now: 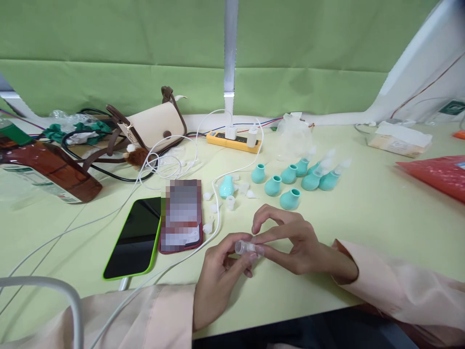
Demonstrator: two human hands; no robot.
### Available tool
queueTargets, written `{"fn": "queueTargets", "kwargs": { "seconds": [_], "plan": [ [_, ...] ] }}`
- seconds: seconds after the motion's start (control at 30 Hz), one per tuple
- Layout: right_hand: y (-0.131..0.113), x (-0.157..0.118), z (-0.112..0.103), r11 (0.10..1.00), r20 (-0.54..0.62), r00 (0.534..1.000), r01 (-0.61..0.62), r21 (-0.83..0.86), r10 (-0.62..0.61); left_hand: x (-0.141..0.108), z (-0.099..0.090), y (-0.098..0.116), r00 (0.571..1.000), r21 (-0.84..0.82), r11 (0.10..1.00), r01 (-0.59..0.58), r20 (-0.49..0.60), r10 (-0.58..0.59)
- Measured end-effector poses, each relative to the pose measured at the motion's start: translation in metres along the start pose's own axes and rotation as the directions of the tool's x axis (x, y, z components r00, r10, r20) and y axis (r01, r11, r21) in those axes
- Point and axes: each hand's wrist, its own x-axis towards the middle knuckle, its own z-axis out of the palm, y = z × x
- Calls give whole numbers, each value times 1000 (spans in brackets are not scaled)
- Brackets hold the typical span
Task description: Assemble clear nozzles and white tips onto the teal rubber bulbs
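Between both hands, near the table's front edge, is a small clear plastic tube with a whitish part inside. My left hand pinches it between thumb and forefinger. From the other side, the thumb and forefinger of my right hand close on its right end. Beyond the hands stand several open-necked teal rubber bulbs. Behind them to the right, more teal bulbs carry clear pointed tips. A shinier teal bulb sits to the left among small translucent plastic pieces.
Two phones, one green-edged and one red-cased, lie left of the hands. A white cable runs past them to a yellow power strip. Around the edges are a handbag, a bottle, a tissue pack and a red bag.
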Motion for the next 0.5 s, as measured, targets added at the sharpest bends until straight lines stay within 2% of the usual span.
{"fn": "queueTargets", "kwargs": {
  "seconds": [0.17,0.27,0.5],
  "plan": [
    [2,1,-1,994,37,996,-79,71,76,1,0,-2,1000,23,1000,-16,0,16],
    [2,2,-1,991,26,997,-73,110,70,1,0,-2,1000,26,1000,-12,3,12],
    [-3,4,-6,992,114,992,-69,103,57,1,-1,0,1000,66,998,5,-18,-4]
  ]
}}
